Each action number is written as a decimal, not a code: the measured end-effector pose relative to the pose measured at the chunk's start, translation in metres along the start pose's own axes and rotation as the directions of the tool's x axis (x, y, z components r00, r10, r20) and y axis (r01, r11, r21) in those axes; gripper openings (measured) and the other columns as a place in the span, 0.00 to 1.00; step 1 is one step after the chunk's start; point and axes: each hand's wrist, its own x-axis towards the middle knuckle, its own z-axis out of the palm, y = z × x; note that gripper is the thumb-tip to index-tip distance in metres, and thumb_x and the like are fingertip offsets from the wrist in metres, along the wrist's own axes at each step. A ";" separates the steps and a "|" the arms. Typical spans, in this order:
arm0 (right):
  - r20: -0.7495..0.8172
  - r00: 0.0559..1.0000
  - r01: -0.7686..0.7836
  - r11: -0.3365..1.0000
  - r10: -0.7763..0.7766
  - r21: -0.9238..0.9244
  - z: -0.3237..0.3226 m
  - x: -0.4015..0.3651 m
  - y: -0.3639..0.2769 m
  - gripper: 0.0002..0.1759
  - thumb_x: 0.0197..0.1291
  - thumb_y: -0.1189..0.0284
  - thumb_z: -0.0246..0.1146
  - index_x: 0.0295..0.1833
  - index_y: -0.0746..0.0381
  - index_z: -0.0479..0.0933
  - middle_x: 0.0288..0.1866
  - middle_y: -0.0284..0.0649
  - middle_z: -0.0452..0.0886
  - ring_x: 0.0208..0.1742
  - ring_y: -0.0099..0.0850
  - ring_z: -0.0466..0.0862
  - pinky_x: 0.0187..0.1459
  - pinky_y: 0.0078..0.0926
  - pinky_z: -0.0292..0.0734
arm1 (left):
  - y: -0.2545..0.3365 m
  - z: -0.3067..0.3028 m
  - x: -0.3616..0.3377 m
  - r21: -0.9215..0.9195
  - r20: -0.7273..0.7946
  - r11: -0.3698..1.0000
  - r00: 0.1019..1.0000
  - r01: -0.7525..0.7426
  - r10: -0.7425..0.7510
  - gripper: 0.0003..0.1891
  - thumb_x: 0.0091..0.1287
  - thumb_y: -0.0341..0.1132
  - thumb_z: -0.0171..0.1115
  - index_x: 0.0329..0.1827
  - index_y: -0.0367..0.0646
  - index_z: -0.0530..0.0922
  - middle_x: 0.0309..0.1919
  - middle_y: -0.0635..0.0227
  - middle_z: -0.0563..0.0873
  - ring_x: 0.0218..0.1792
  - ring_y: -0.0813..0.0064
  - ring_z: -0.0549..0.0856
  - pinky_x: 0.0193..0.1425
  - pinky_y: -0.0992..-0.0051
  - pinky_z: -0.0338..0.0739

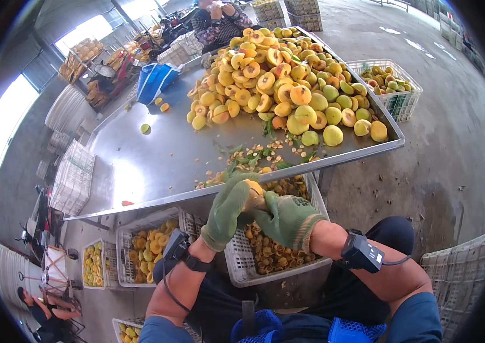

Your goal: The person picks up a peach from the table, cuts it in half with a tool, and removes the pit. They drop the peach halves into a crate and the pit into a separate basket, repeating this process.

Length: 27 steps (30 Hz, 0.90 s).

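Note:
My left hand [228, 208], in a green knitted glove, is closed around a yellow peach [252, 196] just past the near edge of the metal table. My right hand [289, 220], gloved the same way, meets it from the right with curled fingers pressed against the fruit. Whatever those right fingers grip is hidden by the glove. Below both hands stands a white crate [248, 280] with brown-yellow peach scraps [274, 254] in it. A large heap of peaches [277, 80], many of them halved, covers the far right of the table [157, 148].
Pits and leaves [254, 155] lie scattered near the table's front rim. Crates of peaches stand at lower left [150, 251] and right of the table [388, 86]. A blue bag [155, 83] sits at the far left. Another person [217, 26] is behind the heap.

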 end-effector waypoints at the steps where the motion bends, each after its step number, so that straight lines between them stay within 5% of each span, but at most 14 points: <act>1: -0.022 1.000 0.017 1.000 -0.017 0.002 0.001 0.000 0.001 0.18 0.72 0.59 0.63 0.51 0.64 0.80 0.36 0.57 0.86 0.40 0.59 0.86 0.39 0.52 0.79 | 0.002 0.002 0.002 0.029 0.007 0.999 1.000 -0.021 0.021 0.22 0.84 0.44 0.50 0.71 0.38 0.75 0.59 0.63 0.84 0.57 0.74 0.84 0.62 0.70 0.82; 8: -0.047 0.999 0.014 0.996 -0.009 0.088 0.010 0.002 0.009 0.15 0.72 0.62 0.63 0.49 0.65 0.78 0.34 0.58 0.85 0.38 0.60 0.86 0.36 0.53 0.78 | -0.010 0.008 0.008 0.029 -0.068 0.998 0.997 -0.047 0.049 0.21 0.84 0.45 0.50 0.68 0.39 0.77 0.56 0.63 0.85 0.55 0.72 0.85 0.63 0.70 0.81; 11: -0.081 0.996 0.035 0.999 -0.037 -0.015 -0.001 -0.002 -0.005 0.16 0.73 0.62 0.62 0.51 0.65 0.78 0.35 0.58 0.85 0.38 0.60 0.86 0.37 0.53 0.78 | 0.000 0.017 0.005 -0.058 -0.088 0.998 0.996 -0.030 0.025 0.21 0.85 0.44 0.45 0.67 0.38 0.76 0.55 0.66 0.83 0.53 0.77 0.82 0.62 0.73 0.77; 20: -0.064 0.998 0.007 0.988 0.003 0.155 0.012 -0.002 -0.002 0.14 0.76 0.65 0.59 0.54 0.65 0.79 0.39 0.59 0.85 0.43 0.59 0.86 0.40 0.49 0.79 | -0.008 0.020 0.002 -0.034 -0.131 0.992 0.984 -0.124 0.119 0.22 0.85 0.46 0.47 0.68 0.37 0.75 0.56 0.64 0.83 0.53 0.76 0.83 0.59 0.73 0.79; 23: -0.074 0.997 0.032 0.970 -0.014 0.242 0.027 0.002 0.009 0.15 0.77 0.64 0.59 0.53 0.66 0.80 0.36 0.53 0.87 0.39 0.50 0.89 0.38 0.42 0.80 | -0.012 0.017 0.002 0.123 -0.157 0.973 0.964 -0.196 0.214 0.22 0.85 0.45 0.46 0.68 0.37 0.75 0.56 0.64 0.82 0.52 0.75 0.83 0.59 0.73 0.79; 27: 0.077 0.993 -0.115 0.797 0.086 0.593 0.037 0.004 0.007 0.17 0.77 0.63 0.60 0.52 0.68 0.80 0.33 0.42 0.87 0.36 0.29 0.86 0.37 0.32 0.79 | -0.008 0.028 -0.001 0.134 -0.225 0.966 0.943 -0.221 0.246 0.25 0.86 0.50 0.46 0.70 0.38 0.72 0.50 0.62 0.86 0.53 0.71 0.84 0.60 0.69 0.81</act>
